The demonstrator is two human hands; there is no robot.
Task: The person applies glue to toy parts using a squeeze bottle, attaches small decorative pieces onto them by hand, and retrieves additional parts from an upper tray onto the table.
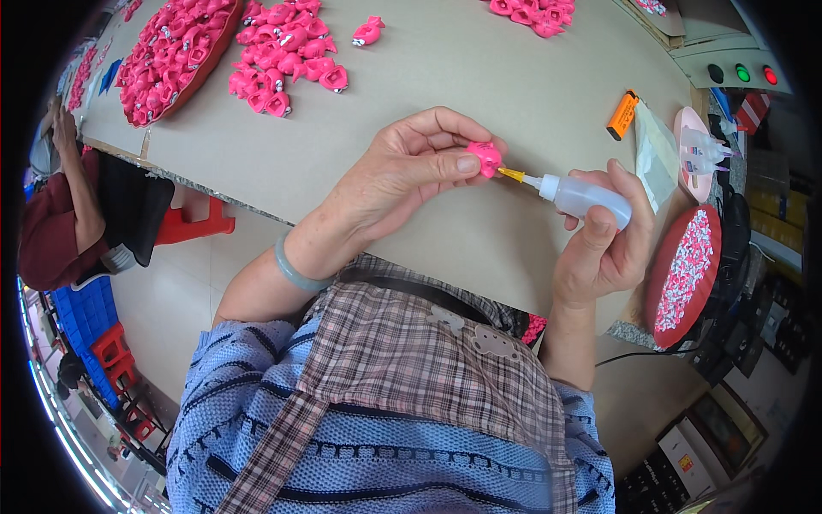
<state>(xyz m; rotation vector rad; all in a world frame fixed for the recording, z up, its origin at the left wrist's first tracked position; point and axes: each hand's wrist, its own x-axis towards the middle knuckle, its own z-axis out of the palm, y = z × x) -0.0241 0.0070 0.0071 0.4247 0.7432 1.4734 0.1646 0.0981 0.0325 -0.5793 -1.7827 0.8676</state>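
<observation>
Between the thumb and fingers of my left hand (419, 163) is a small pink plastic figure piece (485, 158), held up over the table. My right hand (606, 236) grips a translucent squeeze bottle (586, 200) with a white collar and a narrow yellow tip. The bottle lies nearly level and its tip points left, at or very near the piece's right side; whether it touches I cannot tell. My right thumb is under the bottle and the fingers wrap behind it. Liquid inside the bottle is hard to make out.
Similar pink pieces fill a red tray (224, 53) and lie in a pile (278, 51) at the far left. On the right are an orange box cutter (622, 116), a pink dish (687, 184) with small bottles, and a red tray (712, 248) of tiny parts. A co-worker's arm (81, 184) shows at left.
</observation>
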